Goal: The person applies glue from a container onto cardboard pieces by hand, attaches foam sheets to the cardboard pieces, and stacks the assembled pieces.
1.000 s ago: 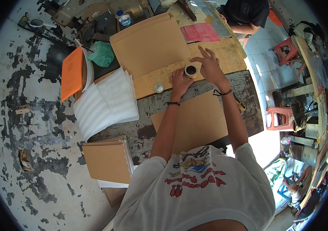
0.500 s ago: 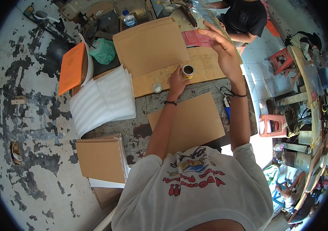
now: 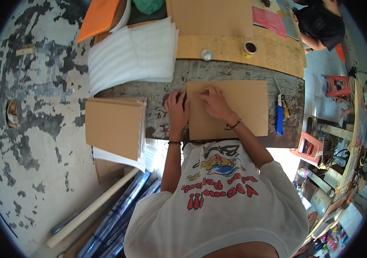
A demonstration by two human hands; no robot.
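A rectangular brown cardboard sheet (image 3: 246,109) lies flat on the worn dark table in front of me. My left hand (image 3: 177,112) rests at its left edge, fingers apart and pointing away from me, partly on the tabletop. On the sheet's upper left part lies my right hand (image 3: 216,105), palm down, its index finger stretched toward the left edge and the other fingers slightly bent. Neither hand grips anything that I can see. Beyond the sheet stand an open small yellow can (image 3: 249,49) with dark contents and, left of it, a round metal lid (image 3: 207,54).
A blue utility knife (image 3: 279,118) and a yellow-handled tool (image 3: 286,109) lie right of the sheet. White foam sheets (image 3: 134,56) and a cardboard stack (image 3: 113,127) sit at left. A larger cardboard piece (image 3: 211,17) lies at the back. A person (image 3: 321,26) works far right.
My left hand has let go of the can and come down to the sheet's left edge. My raised right hand has lowered onto the sheet, which now lies squarer. The view has shifted.
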